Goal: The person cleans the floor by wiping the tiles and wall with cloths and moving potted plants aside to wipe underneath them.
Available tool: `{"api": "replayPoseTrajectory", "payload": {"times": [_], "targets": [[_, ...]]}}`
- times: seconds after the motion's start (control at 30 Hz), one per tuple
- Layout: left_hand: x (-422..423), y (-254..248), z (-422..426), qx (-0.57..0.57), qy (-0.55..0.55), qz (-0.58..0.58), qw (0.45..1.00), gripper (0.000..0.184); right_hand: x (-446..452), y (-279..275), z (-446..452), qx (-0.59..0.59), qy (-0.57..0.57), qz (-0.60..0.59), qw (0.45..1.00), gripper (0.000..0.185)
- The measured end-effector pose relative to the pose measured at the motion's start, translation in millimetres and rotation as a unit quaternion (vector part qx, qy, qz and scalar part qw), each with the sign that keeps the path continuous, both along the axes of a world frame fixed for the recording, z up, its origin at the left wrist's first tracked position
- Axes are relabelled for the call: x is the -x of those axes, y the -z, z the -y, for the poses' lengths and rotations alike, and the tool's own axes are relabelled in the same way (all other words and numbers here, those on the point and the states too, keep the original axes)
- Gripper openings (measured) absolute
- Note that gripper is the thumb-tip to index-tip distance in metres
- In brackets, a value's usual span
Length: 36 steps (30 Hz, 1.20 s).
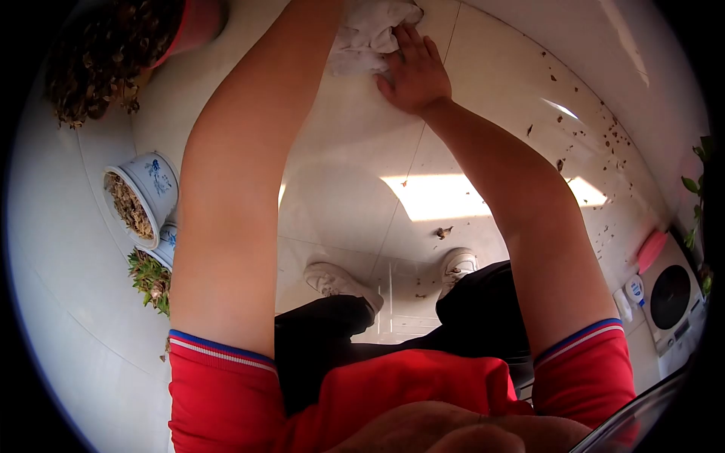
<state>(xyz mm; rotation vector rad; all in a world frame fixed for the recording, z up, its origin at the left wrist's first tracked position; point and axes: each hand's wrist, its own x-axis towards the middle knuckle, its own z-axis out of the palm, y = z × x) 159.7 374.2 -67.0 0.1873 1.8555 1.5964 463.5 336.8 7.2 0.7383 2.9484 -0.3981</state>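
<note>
Cloth (366,38) lies crumpled on the floor (340,151), open right hand (415,73) touching it, left hand out of view.

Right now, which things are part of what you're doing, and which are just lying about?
Seems part of it:
right hand, touching the cloth
white cloth
floor, under it
(Left hand out of view.)

Seem just about:
red pot
blue-and-white pot
leafy plant
dry bit on the floor

Bright glare (436,196) on floor (340,177); edges bowed, black.
</note>
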Motion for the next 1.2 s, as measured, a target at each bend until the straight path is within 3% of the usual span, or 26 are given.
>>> {"api": "replayPoseTrajectory", "payload": {"times": [0.03,0.13,0.23,0.33,0.43,0.53,0.63,0.73,0.83,0.93,1.03,1.13,1.2], "targets": [[1.2,-1.8,6.2,-0.062,0.000,0.047,0.997,0.019,-0.5,-0.7,-0.2,0.004,-0.001,-0.002,1.000,0.051],[-40.2,-22.7,-7.2,-0.169,-0.054,-0.199,0.964,0.006,-0.8,3.5,-0.6,0.009,0.012,-0.033,0.999,0.051],[-36.1,-0.5,-6.3,-0.162,-0.073,-0.177,0.968,0.009,-0.1,-0.7,0.3,-0.007,0.007,-0.014,1.000,0.051],[-46.4,-61.4,3.7,-0.084,-0.112,-0.038,0.989,0.011,-0.5,2.1,0.3,0.009,0.020,-0.036,0.999,0.049],[-46.3,-52.8,1.4,-0.085,-0.097,-0.047,0.991,0.010,-2.0,1.5,0.1,0.009,0.009,-0.031,0.999,0.047],[10.6,9.2,-7.7,0.048,0.106,-0.128,0.985,0.010,-2.9,3.8,0.3,0.011,0.010,-0.041,0.999,0.045],[-52.3,-51.6,6.8,-0.077,-0.114,-0.005,0.990,0.010,-2.9,2.8,-0.7,0.010,0.006,-0.049,0.999,0.046],[-58.5,-64.2,0.0,-0.170,-0.079,-0.052,0.981,0.012,-2.8,4.3,-0.8,0.005,0.006,-0.060,0.998,0.049],[-61.1,-65.4,6.5,-0.166,-0.089,-0.018,0.982,0.011,-2.9,2.7,-1.2,0.014,0.001,-0.067,0.998,0.049],[-42.7,-41.5,-0.8,-0.154,-0.102,-0.079,0.980,0.008,-1.0,-3.0,-1.1,0.009,0.001,-0.002,1.000,0.049],[-17.0,-21.1,2.0,-0.039,-0.108,-0.094,0.989,0.006,-1.3,2.1,-0.8,0.004,0.002,-0.030,1.000,0.050],[-17.1,-12.6,7.0,-0.096,-0.062,-0.123,0.986,0.003,0.8,3.9,-0.5,0.013,0.019,-0.061,0.998,0.050],[-23.4,-14.8,11.4,-0.067,-0.044,-0.233,0.969,0.003,-2.6,3.2,-0.1,0.003,0.003,-0.060,0.998,0.049]]}}
